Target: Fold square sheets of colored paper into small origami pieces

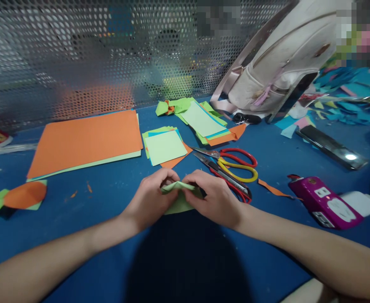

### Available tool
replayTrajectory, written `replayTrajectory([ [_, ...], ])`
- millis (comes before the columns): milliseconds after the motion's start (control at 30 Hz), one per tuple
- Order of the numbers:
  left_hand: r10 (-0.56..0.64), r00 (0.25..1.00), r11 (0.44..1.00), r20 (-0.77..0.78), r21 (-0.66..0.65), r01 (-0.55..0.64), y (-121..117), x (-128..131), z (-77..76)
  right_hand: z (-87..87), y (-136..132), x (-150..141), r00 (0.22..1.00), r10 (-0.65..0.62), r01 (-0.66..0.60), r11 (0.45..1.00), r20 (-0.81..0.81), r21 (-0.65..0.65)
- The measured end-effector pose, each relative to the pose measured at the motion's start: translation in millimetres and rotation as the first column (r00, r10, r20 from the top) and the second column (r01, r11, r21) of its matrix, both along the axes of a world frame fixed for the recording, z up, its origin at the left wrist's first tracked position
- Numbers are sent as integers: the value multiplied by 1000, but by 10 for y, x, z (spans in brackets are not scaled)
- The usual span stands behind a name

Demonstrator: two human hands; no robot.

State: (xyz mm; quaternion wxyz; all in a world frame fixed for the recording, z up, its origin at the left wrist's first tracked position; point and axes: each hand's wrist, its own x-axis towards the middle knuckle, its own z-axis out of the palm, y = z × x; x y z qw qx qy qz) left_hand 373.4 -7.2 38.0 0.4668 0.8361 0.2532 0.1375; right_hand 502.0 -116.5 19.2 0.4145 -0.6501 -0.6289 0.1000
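Between my two hands is a piece of light green paper (pixel 179 203) with a folded upper edge. My left hand (pixel 155 191) pinches its left side, and my right hand (pixel 214 194) pinches the right side, the fingertips close together at the fold. Just beyond my hands lies a small stack of square papers (pixel 167 146), pale green on top. Scissors (pixel 235 162) with red and yellow handles and a utility knife (pixel 224 174) rest beside my right hand. Part of the held paper is hidden behind my fingers.
Large orange sheets (pixel 90 139) lie at the left, with paper cutouts (pixel 25 195) nearer. More coloured strips (pixel 203 120) sit behind. At the right are a purple power strip (pixel 326 202), a phone (pixel 331 146) and a pale backpack (pixel 276 63). A perforated metal panel (pixel 93 54) borders the blue table (pixel 86 269).
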Motion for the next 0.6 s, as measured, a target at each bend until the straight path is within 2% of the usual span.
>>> replayTrajectory([
  [167, 27, 999, 993, -20, -111, -29, 27, 30, -1, -18, 14, 24, 1000, 19, -18, 999, -22, 36],
  [333, -1, 997, 979, -80, -205, -15, 76, 41, 3, -27, 21, 28, 999, 22, -20, 999, -46, 30],
  [500, 5, 988, 969, -156, -244, -43, 99, 34, 17, -49, 22, 39, 1000, 30, -31, 998, 8, 50],
  [600, -37, 987, 970, -156, -241, -2, 115, 33, 10, -78, 9, 49, 996, 31, -33, 999, 83, 30],
])
